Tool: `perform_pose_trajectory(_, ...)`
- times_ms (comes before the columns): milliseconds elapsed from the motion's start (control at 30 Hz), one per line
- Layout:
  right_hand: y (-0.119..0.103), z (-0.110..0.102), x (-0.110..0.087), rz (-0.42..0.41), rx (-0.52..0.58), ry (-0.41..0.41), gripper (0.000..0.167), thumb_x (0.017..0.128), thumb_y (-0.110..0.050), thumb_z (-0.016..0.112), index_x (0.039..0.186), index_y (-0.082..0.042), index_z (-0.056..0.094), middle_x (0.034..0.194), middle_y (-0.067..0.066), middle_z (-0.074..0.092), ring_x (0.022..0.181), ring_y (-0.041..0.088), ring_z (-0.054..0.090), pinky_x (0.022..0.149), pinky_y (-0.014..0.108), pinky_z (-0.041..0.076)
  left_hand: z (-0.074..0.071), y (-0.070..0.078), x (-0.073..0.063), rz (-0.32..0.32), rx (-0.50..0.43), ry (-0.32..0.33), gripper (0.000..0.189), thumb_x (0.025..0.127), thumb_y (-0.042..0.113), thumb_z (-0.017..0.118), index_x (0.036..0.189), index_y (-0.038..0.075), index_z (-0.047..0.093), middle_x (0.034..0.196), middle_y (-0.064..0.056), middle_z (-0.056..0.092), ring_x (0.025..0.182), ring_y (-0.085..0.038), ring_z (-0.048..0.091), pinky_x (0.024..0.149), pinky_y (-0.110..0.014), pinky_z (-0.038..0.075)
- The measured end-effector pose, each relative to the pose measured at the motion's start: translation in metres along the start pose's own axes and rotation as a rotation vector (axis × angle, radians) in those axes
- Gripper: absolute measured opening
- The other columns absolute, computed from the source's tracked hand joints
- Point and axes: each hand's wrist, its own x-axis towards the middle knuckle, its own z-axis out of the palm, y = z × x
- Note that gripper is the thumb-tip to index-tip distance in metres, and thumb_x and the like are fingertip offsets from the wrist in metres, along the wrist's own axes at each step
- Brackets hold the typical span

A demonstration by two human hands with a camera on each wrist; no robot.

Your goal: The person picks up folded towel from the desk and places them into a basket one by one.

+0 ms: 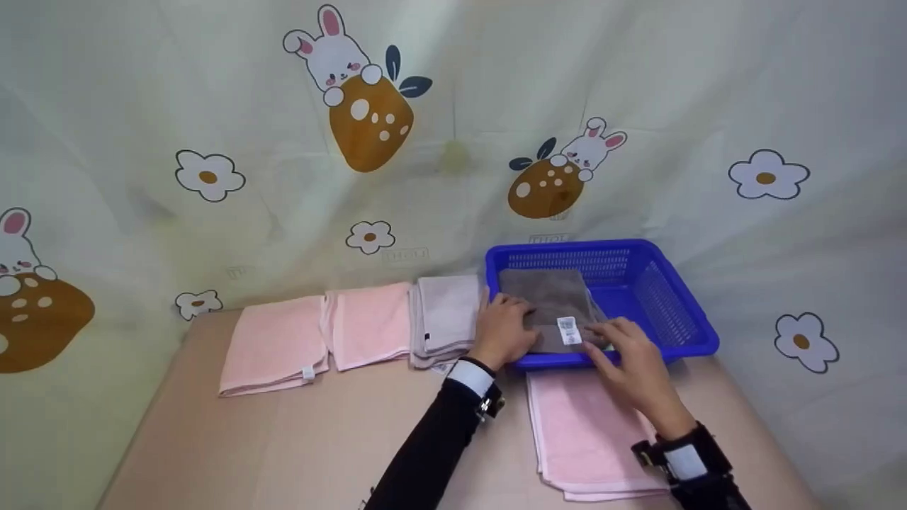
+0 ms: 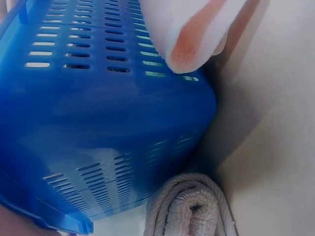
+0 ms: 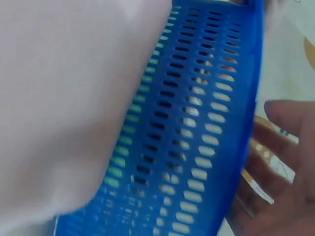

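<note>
In the head view a folded grey-brown towel [image 1: 553, 294] with a white label [image 1: 569, 331] lies in the left part of a blue plastic basket [image 1: 684, 312]. My left hand [image 1: 504, 327] reaches over the left rim, its fingers resting on the towel's left side. My right hand [image 1: 633, 365] is over the front rim, with thumb and forefinger at the towel's edge beside the label. The right wrist view shows that hand [image 3: 283, 167] beyond the basket rim, its thumb and fingers apart, fingertips partly hidden. Only a sliver of my left hand [image 2: 17, 223] appears in the left wrist view.
A folded pink towel [image 1: 588, 432] lies in front of the basket, partly under my right arm. Left of the basket stand a light grey stack [image 1: 450, 308] and two pink folded towels, [image 1: 372, 322] the nearer one. A patterned curtain [image 1: 453, 205] hangs behind the table [image 1: 340, 439].
</note>
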Motion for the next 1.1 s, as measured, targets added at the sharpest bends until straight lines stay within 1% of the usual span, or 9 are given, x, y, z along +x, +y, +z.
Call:
perform_pose_trajectory(133, 0.004, -0.016, -0.019, 0.014, -0.053, 0.142, 0.017, 0.084, -0.007, 0.082, 0.098, -0.005, 0.073, 0.088, 0.006, 0.063, 0.083, 0.018, 0.060, 0.075, 0.026, 0.045, 0.001, 0.000, -0.001, 0.004, -0.001, 0.006, 0.047, 0.094, 0.044, 0.067, 0.133, 0.019, 0.071, 0.137, 0.001, 0.069, 0.134, -0.021, 0.055, 0.129, -0.054, 0.015)
perform_pose_trajectory(233, 0.009, -0.027, -0.041, 0.101, -0.112, 0.153, 0.014, 0.085, -0.011, 0.082, 0.088, -0.007, 0.069, 0.081, 0.005, 0.061, 0.074, 0.016, 0.057, 0.066, 0.028, 0.043, 0.002, 0.002, -0.002, 0.008, -0.004, 0.005, 0.047, 0.094, 0.044, 0.066, 0.133, 0.019, 0.071, 0.137, 0.001, 0.069, 0.134, -0.021, 0.055, 0.129, -0.054, 0.016)
perform_pose_trajectory(333, 0.015, -0.031, -0.060, 0.279, -0.138, -0.025, 0.018, 0.090, -0.024, 0.079, 0.093, -0.009, 0.070, 0.083, 0.005, 0.064, 0.071, 0.018, 0.058, 0.062, 0.036, 0.046, 0.001, 0.002, -0.002, 0.007, 0.001, 0.005, 0.047, 0.094, 0.044, 0.066, 0.134, 0.019, 0.070, 0.137, 0.001, 0.069, 0.134, -0.021, 0.055, 0.129, -0.055, 0.016)
perform_pose_trajectory(400, 0.021, -0.030, -0.068, 0.401, -0.146, -0.209, 0.032, 0.093, -0.036, 0.075, 0.104, -0.006, 0.071, 0.088, 0.008, 0.068, 0.074, 0.021, 0.062, 0.065, 0.042, 0.050, 0.000, 0.002, -0.001, 0.000, -0.002, 0.007, 0.047, 0.095, 0.045, 0.066, 0.134, 0.019, 0.070, 0.138, 0.001, 0.069, 0.134, -0.022, 0.055, 0.129, -0.055, 0.015)
perform_pose_trajectory(500, 0.028, -0.025, -0.073, 0.500, -0.153, -0.428, 0.058, 0.091, -0.047, 0.075, 0.122, 0.002, 0.066, 0.099, 0.014, 0.068, 0.082, 0.025, 0.064, 0.072, 0.048, 0.053, -0.001, 0.001, -0.001, -0.003, -0.020, 0.003, 0.046, 0.097, 0.044, 0.064, 0.135, 0.018, 0.069, 0.138, 0.000, 0.068, 0.135, -0.022, 0.054, 0.129, -0.056, 0.015)
perform_pose_trajectory(567, 0.030, -0.021, -0.074, 0.521, -0.144, -0.488, 0.067, 0.088, -0.045, 0.079, 0.127, 0.007, 0.062, 0.102, 0.016, 0.067, 0.085, 0.026, 0.064, 0.077, 0.050, 0.054, -0.002, 0.001, -0.003, 0.007, -0.050, 0.002, 0.045, 0.098, 0.043, 0.063, 0.134, 0.017, 0.070, 0.137, -0.002, 0.069, 0.135, -0.023, 0.055, 0.128, -0.057, 0.015)
perform_pose_trajectory(667, 0.031, -0.018, -0.073, 0.530, -0.129, -0.516, 0.069, 0.087, -0.038, 0.082, 0.130, 0.010, 0.058, 0.105, 0.020, 0.068, 0.088, 0.028, 0.064, 0.080, 0.052, 0.055, -0.003, 0.001, -0.003, 0.024, -0.086, 0.000, 0.045, 0.099, 0.043, 0.062, 0.134, 0.017, 0.070, 0.137, -0.002, 0.069, 0.135, -0.024, 0.055, 0.128, -0.057, 0.015)
perform_pose_trajectory(867, 0.026, -0.015, -0.070, 0.515, -0.101, -0.532, 0.066, 0.088, -0.028, 0.081, 0.133, 0.013, 0.055, 0.117, 0.030, 0.069, 0.104, 0.040, 0.068, 0.093, 0.059, 0.053, -0.005, -0.002, -0.003, 0.035, -0.160, 0.010, 0.045, 0.099, 0.044, 0.063, 0.134, 0.017, 0.070, 0.137, -0.002, 0.069, 0.135, -0.024, 0.054, 0.129, -0.056, 0.013)
perform_pose_trajectory(1100, 0.022, -0.015, -0.070, 0.501, -0.106, -0.524, 0.063, 0.087, -0.022, 0.082, 0.132, 0.013, 0.056, 0.117, 0.031, 0.069, 0.106, 0.042, 0.068, 0.094, 0.060, 0.053, -0.008, -0.006, -0.004, 0.077, -0.217, 0.013, 0.044, 0.099, 0.045, 0.064, 0.132, 0.017, 0.071, 0.137, -0.003, 0.069, 0.135, -0.025, 0.054, 0.128, -0.058, 0.016)
